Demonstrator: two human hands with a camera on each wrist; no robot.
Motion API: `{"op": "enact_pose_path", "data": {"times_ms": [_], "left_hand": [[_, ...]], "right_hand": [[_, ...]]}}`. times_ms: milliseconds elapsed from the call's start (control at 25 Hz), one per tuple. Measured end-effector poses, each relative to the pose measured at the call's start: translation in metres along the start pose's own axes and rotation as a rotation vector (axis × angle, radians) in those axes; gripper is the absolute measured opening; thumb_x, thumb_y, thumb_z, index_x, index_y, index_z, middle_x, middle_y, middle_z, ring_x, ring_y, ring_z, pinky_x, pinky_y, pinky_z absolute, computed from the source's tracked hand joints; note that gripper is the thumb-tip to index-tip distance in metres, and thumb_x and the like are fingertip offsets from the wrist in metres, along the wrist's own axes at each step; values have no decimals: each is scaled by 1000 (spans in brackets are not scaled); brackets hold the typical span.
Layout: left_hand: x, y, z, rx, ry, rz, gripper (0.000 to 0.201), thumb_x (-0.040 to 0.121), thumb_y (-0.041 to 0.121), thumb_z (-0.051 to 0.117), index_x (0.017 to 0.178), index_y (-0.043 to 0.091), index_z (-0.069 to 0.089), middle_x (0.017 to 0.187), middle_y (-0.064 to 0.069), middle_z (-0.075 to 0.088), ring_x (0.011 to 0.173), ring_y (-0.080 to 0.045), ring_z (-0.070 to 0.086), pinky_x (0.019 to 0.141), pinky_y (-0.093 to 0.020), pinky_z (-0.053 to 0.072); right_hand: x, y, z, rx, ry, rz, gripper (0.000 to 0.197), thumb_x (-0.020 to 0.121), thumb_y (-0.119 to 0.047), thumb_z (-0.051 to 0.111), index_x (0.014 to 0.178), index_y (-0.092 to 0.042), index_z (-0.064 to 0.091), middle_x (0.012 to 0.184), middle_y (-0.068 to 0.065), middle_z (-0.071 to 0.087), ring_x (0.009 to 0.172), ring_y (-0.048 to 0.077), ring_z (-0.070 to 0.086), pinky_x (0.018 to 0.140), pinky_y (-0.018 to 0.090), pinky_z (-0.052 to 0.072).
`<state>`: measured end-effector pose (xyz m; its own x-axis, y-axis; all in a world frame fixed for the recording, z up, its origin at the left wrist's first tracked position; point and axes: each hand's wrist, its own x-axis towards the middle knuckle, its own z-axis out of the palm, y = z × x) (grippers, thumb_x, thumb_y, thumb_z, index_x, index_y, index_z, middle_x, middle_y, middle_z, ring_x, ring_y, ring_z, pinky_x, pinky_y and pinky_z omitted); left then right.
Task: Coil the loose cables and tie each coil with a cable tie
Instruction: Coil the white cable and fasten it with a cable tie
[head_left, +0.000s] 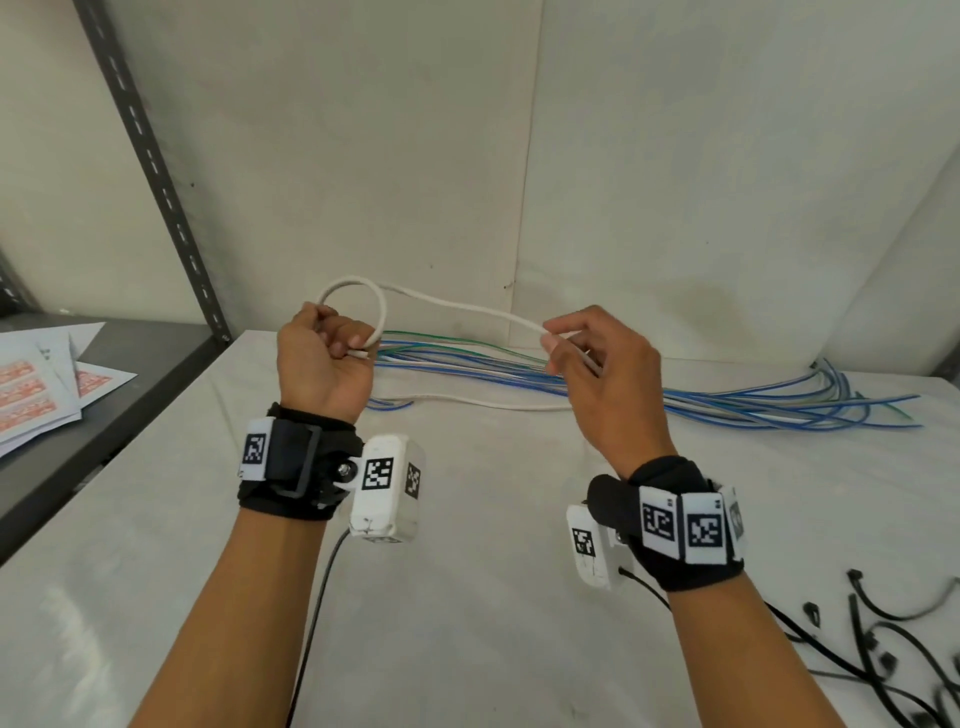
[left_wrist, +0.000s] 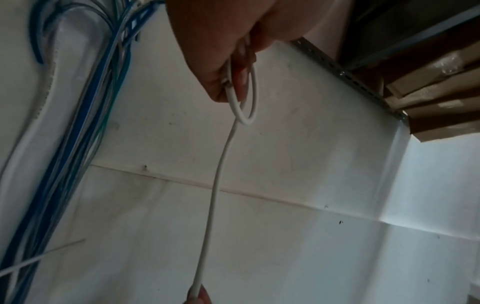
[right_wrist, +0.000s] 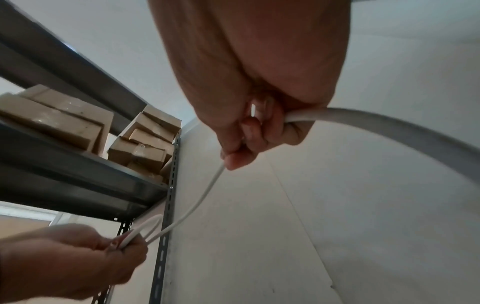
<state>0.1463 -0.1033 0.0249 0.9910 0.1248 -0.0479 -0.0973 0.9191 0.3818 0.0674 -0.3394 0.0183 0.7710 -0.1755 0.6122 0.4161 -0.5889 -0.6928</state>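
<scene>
A white cable (head_left: 457, 304) hangs in the air between both hands above the table. My left hand (head_left: 324, 358) grips its end together with one small loop (head_left: 358, 291) that stands up from the fist; the same loop (left_wrist: 249, 102) shows in the left wrist view. My right hand (head_left: 587, 348) pinches the cable (right_wrist: 207, 193) further along between thumb and fingers, and the rest of the cable (head_left: 483, 402) trails down onto the table. A bundle of blue, green and white cables (head_left: 675, 395) lies behind the hands. Black cable ties (head_left: 878, 654) lie at the lower right.
A white sheet covers the table (head_left: 467, 571), which ends at a white wall behind. A grey metal shelf (head_left: 130, 374) with printed papers (head_left: 41, 384) stands on the left; cardboard boxes (right_wrist: 145, 144) sit on its upper level.
</scene>
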Motion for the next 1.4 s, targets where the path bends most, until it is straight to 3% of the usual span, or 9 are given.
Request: {"op": "enact_pose_path", "data": {"times_ms": [120,320,480,640,800,880,1040,1280,1400], "left_hand": [[-6,-10,7,50,-1,92,37,108,17,35,71,15,40,50,6,27,40,-10,25,43,-21,31],[-22,-26,19,243,-189,34,34,108,26,34,77,17,46,54,8,30,48,-10,25,51,-23,31],[-30,-41,26,554,-286,57,35,108,23,33,77,15,47,51,11,31,45,-7,26,54,-24,25],[-46,-57,23,1054,-538,186,30,106,24,37,77,17,43,59,13,39,55,-6,34,54,-21,30],[-57,-58,25,1208,-649,98,31,108,26,38,83,9,43,69,-7,43,60,-13,40,54,-20,35],[-60,-55,27,1313,-663,74,30,108,22,37,83,5,43,69,-9,45,61,-17,39,55,-24,33],[-59,-56,27,1265,-719,-91,33,107,19,31,77,11,43,55,7,32,54,-14,27,54,-28,26],[-58,-54,26,1238,-719,-223,46,109,41,26,69,20,27,57,5,20,56,-19,17,57,-36,16],[-64,-60,27,1136,-670,-274,49,107,49,27,66,24,26,56,8,16,52,-14,11,51,-31,10]], "right_hand": [[-5,-3,5,-184,-78,-31,8,97,-25,63,92,-26,70,73,-11,68,72,11,65,68,37,54],[-11,-17,10,-375,-207,-99,20,101,-37,56,93,-25,71,77,-6,69,78,17,62,70,39,51],[-10,-28,3,-425,-164,-143,33,102,-47,50,90,-24,70,69,-8,61,70,18,56,62,37,47],[-8,-30,2,-455,-108,-173,44,102,-53,41,89,-21,67,68,-3,61,66,21,56,58,39,47],[-6,-20,6,-331,-34,-181,41,103,-48,44,85,-18,66,68,-4,62,61,20,56,56,43,47],[-6,-15,9,-278,-11,-186,39,103,-46,47,86,-17,67,66,-4,59,59,19,54,56,44,47],[-7,-8,17,-192,69,-206,33,102,-40,52,91,-14,70,78,-2,60,66,18,56,60,42,48],[-14,-15,23,-97,177,-205,22,97,-33,65,93,-11,64,66,-7,53,58,13,50,55,30,42],[-11,-13,21,-95,173,-183,26,96,-38,66,91,-13,61,68,-5,55,60,17,53,56,35,46]]}}
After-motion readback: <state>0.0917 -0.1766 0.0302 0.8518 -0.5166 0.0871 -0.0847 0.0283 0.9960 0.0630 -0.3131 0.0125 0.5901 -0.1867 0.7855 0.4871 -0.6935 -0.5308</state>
